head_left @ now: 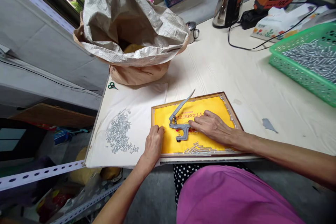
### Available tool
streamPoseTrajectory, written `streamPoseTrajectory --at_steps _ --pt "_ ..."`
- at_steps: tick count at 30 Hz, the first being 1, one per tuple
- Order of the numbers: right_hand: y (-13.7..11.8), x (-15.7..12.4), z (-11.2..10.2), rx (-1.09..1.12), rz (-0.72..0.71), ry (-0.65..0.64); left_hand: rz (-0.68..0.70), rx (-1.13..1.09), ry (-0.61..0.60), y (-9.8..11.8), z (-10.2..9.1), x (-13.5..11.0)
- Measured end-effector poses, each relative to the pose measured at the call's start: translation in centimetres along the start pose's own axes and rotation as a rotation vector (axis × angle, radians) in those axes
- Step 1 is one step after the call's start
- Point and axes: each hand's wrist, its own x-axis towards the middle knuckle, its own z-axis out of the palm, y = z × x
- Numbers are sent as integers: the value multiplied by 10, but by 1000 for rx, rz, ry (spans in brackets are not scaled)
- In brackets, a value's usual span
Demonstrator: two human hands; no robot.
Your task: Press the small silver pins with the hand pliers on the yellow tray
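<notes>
Head view is looking down at a light table where a person is sitting. The left hand (153, 141) is lying on the left rim of a yellow tray (189, 100), with its fingers bent over the wooden frame. It seems to be keeping the tray from sliding, but whether it is gripping or only pressing I cannot tell. The right hand (211, 126) is resting almost flat and holding nothing. Its fingertips are touching a grey press tool (183, 128), which is lying mid-tray with its lever pointing away. Short metal pieces (195, 148) are lining the near rim, probably to be within reach. A bigger heap (119, 133) is lying on the white cloth (147, 98) to the left. The right hand is hiding part of the tray's printing, and the picture's edge is cutting off the green basket (301, 73).
</notes>
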Motion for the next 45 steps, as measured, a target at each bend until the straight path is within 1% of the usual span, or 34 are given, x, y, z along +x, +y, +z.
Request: streamPoseTrajectory --at_steps 3,5,7,10,11,12,14,18,25,27,31,33,35,37,40,42,45 --pt "-1 0 0 -10 8 3 17 -54 -26 -2 -2 1" --pt "-1 0 -1 -21 6 3 -19 -208 0 -1 -3 2" --pt "-1 0 -2 -40 -5 8 -142 -481 20 2 -4 1" --pt "-2 1 -4 -61 -33 13 -425 -991 -66 12 -4 -1" --pt "-2 1 -4 -65 -40 12 -501 -1126 -94 16 -3 -2" --pt "-2 1 -4 -68 -46 13 -554 -1225 -108 21 -3 -3" --pt "-2 2 -4 -73 -53 16 -601 -1328 -94 29 -2 -4" --pt "-3 4 -5 -76 -69 25 -616 -1347 -81 39 1 -4" --pt "-3 4 -3 -69 -59 -34 -587 -1232 -105 39 5 1" --pt "-2 4 0 -65 -53 -51 -598 -1204 -151 38 4 3" --pt "0 3 7 -26 -15 -99 -661 -1174 -321 35 -1 10" --pt "0 4 8 -3 9 -148 -680 -1179 -380 35 -4 14" --pt "2 7 7 17 35 -208 -690 -1180 -414 35 -6 16" --pt "7 11 4 34 64 -236 -696 -1177 -433 35 -8 17" --pt "19 17 -4 45 87 -178 -708 -1177 -439 36 -9 18" --pt "29 20 -8 35 73 -148 -714 -1179 -431 36 -10 17" --pt "39 25 -11 13 38 -177 -718 -1178 -420 37 -10 17"
